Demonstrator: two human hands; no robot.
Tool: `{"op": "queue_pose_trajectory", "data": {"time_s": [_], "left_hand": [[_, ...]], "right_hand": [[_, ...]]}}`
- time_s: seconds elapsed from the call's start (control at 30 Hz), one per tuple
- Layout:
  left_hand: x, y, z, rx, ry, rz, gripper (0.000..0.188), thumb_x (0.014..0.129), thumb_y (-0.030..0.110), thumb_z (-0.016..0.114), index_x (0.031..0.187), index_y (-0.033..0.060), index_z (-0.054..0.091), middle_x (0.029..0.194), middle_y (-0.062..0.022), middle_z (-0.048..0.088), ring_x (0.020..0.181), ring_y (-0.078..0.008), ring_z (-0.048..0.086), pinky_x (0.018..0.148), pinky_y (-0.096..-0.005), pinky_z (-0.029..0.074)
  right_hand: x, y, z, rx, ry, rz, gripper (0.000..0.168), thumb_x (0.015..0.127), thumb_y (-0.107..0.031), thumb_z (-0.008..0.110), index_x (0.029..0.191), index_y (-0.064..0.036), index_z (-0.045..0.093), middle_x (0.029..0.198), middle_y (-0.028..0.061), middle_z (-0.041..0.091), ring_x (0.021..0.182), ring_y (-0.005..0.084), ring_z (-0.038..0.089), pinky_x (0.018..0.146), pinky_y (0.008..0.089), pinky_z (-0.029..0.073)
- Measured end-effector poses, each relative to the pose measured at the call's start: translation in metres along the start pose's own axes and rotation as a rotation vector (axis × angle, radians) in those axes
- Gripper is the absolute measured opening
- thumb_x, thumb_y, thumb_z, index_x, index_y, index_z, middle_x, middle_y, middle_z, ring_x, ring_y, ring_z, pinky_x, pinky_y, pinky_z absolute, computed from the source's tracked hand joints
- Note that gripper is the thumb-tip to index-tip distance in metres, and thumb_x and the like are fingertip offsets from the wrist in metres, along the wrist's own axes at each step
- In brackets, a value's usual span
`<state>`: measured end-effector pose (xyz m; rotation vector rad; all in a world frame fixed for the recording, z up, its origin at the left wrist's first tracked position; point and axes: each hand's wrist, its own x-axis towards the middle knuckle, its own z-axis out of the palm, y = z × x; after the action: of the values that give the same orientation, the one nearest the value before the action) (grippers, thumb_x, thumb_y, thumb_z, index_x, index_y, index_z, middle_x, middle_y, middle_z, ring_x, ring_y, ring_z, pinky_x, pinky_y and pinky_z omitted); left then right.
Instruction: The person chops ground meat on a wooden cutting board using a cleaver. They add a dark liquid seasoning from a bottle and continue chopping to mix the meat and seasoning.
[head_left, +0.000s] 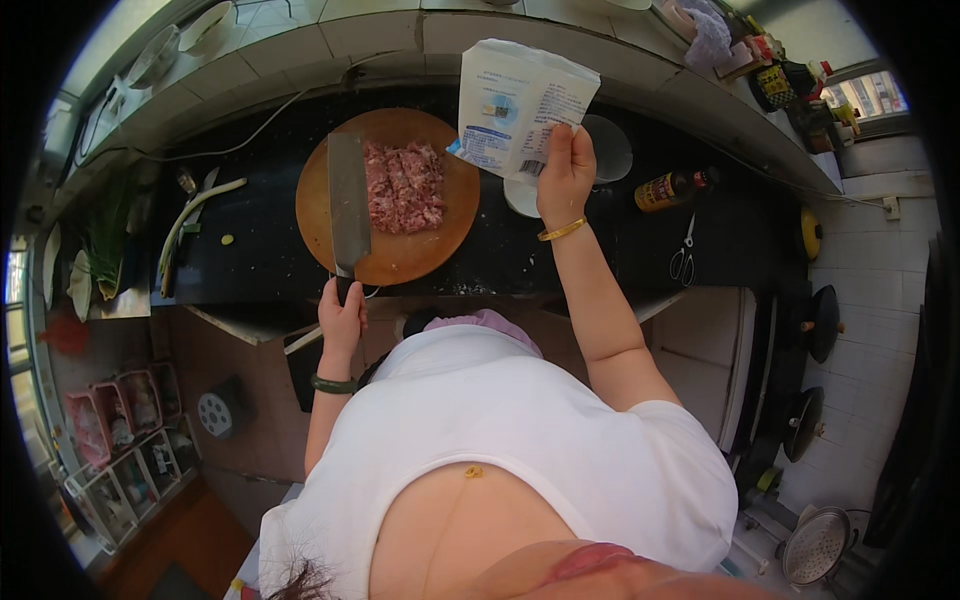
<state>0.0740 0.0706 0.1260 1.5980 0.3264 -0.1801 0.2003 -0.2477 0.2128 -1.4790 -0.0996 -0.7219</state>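
My left hand (342, 315) grips the dark handle of a cleaver (348, 206), whose broad blade lies flat over the left part of a round wooden chopping board (397, 262). Beside the blade, raw minced meat (406, 187) is spread in a rough block. In my right hand (564, 176) is a white plastic packet (517, 105) with blue print and a printed code, raised over the counter right of the board. Partly hidden behind that hand are a small white bowl (519, 199) and a clear round bowl (611, 150).
A sauce bottle (670, 190) and scissors (683, 259) lie to the right on the black countertop (465, 289). Left of the board are a scallion stalk (191, 210), a small yellowish slice (227, 240) and a loose cable (225, 152). White specks dot the counter's front edge.
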Motion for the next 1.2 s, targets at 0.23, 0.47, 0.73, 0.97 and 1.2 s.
{"op": "queue_pose_trajectory", "data": {"time_s": [0.23, 0.47, 0.73, 0.97, 1.2], "left_hand": [[0.008, 0.017, 0.049, 0.013, 0.006, 0.023, 0.016, 0.096, 0.021, 0.054, 0.089, 0.0085, 0.047, 0.063, 0.002, 0.047, 0.044, -0.0053, 0.043, 0.036, -0.0199, 0.033], [0.007, 0.025, 0.09, -0.06, 0.024, 0.01, 0.015, 0.096, 0.019, 0.054, 0.09, 0.0073, 0.047, 0.063, 0.0014, 0.047, 0.045, -0.0051, 0.043, 0.038, -0.0197, 0.036], [-0.001, 0.042, 0.124, -0.049, 0.067, -0.029, 0.016, 0.097, 0.021, 0.052, 0.09, 0.0082, 0.046, 0.065, 0.0013, 0.047, 0.046, -0.0053, 0.044, 0.038, -0.0193, 0.035], [-0.001, 0.035, 0.126, -0.055, 0.093, -0.038, 0.015, 0.098, 0.02, 0.052, 0.091, 0.0079, 0.047, 0.067, 0.0004, 0.048, 0.048, -0.0059, 0.044, 0.04, -0.02, 0.036], [0.003, 0.03, 0.12, 0.067, 0.131, 0.083, 0.012, 0.096, 0.014, 0.054, 0.097, 0.0024, 0.051, 0.079, -0.0038, 0.06, 0.057, -0.0074, 0.052, 0.048, -0.021, 0.044]], "right_hand": [[0.124, -0.04, -0.109, 0.038, 0.444, -0.125, 0.035, 0.097, -0.037, 0.054, 0.103, -0.003, 0.06, 0.098, 0.003, 0.062, 0.089, 0.0095, 0.054, 0.079, 0.0267, 0.046], [0.238, -0.052, -0.273, -0.23, 0.752, -0.281, 0.037, 0.1, -0.034, 0.045, 0.1, 0.002, 0.056, 0.101, 0.0099, 0.061, 0.087, 0.0166, 0.059, 0.076, 0.0322, 0.05], [0.35, 0.029, -0.352, -0.613, 0.831, -0.033, 0.043, 0.099, -0.035, 0.046, 0.107, 0.005, 0.061, 0.106, 0.0204, 0.064, 0.099, 0.0288, 0.062, 0.085, 0.0389, 0.048], [0.272, 0.046, -0.373, -0.179, 0.556, 0.175, 0.067, 0.089, -0.009, 0.06, 0.145, 0.0, 0.026, 0.142, 0.0147, 0.041, 0.132, 0.0282, 0.039, 0.105, 0.0365, 0.035], [0.038, 0.077, -0.389, 0.112, 0.035, 0.609, 0.093, 0.077, 0.006, 0.062, 0.151, -0.018, 0.012, 0.154, 0.0101, 0.016, 0.143, 0.0282, 0.018, 0.115, 0.0438, 0.022]]}}
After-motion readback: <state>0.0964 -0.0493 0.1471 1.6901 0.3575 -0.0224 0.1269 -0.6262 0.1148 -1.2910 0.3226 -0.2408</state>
